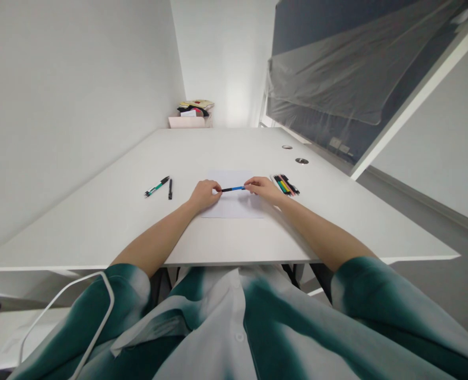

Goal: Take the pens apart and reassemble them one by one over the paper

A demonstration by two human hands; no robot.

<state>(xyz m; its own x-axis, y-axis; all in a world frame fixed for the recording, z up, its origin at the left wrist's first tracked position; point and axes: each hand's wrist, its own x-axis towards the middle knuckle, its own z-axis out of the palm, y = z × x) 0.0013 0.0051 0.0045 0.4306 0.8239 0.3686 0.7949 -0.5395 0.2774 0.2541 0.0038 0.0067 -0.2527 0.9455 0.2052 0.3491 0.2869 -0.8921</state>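
Note:
A slim pen [234, 189], black toward the left and blue toward the right, is held level between my two hands. My left hand [206, 195] pinches its black end, and my right hand [263, 189] grips the blue end. Beneath them a sheet of white paper [234, 210] lies flat on the table. Just right of my right hand is a group of several coloured pens [285, 184], partly in a pale tray or case. To the left of my left hand lie a green and black pen or pens [156, 187] and a short black pen [170, 189].
The white table [202, 243] stretches away to a box of folded items [194, 113] by the far wall. Two round cable holes [302, 161] sit near the right edge. A plastic-covered dark panel [336, 79] stands along the right. A white cable [109, 301] hangs at lower left.

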